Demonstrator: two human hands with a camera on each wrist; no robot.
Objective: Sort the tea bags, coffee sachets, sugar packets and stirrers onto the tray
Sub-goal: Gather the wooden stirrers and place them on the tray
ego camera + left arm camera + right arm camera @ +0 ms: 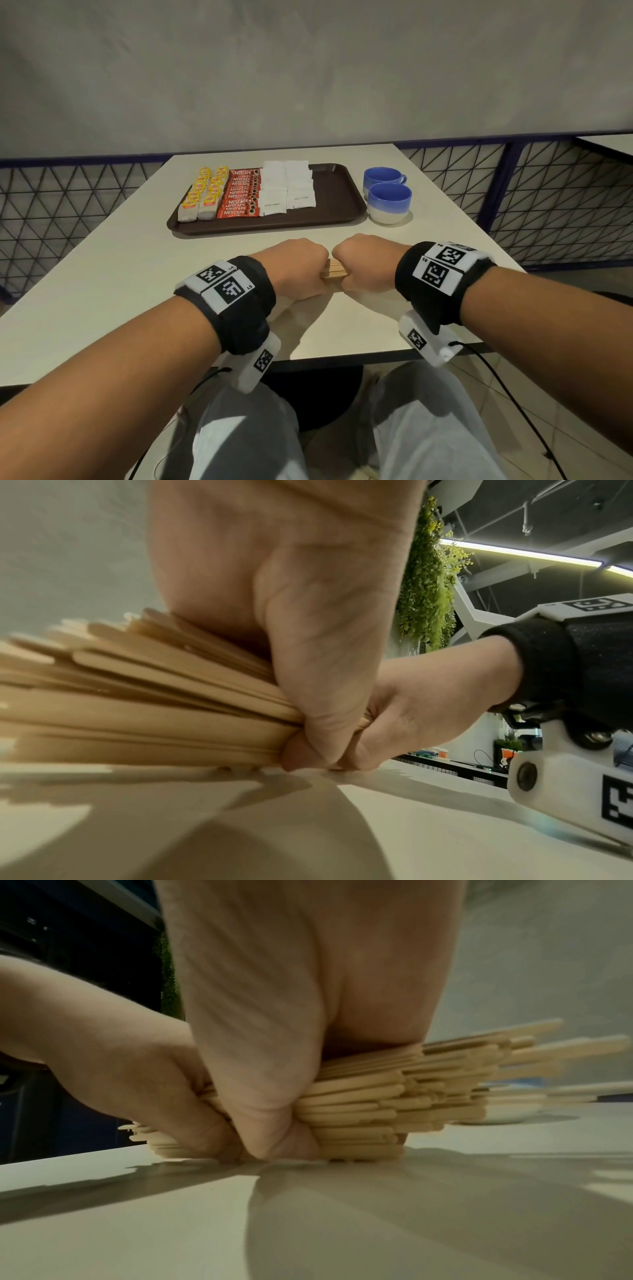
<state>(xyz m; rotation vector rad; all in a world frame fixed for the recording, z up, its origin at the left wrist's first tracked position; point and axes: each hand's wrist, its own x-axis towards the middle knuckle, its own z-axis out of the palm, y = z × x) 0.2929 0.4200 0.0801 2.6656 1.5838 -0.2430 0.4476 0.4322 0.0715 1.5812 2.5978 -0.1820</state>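
At the centre of the head view, low on the white table, the left hand and right hand are both fisted around one thick bundle of flat pale wooden stirrers, knuckles almost meeting. The sticks lie level on the tabletop, their rounded ends fanning out unevenly past each fist (clearest in the wrist views). Above them, the dark brown plastic tray holds rows of yellow-tagged tea bags, red coffee sachets and white sugar packets, with two blue-and-white cups just right of it.

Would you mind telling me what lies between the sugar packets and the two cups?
Only a bare stretch of the tray and a strip of table, as the head view shows.
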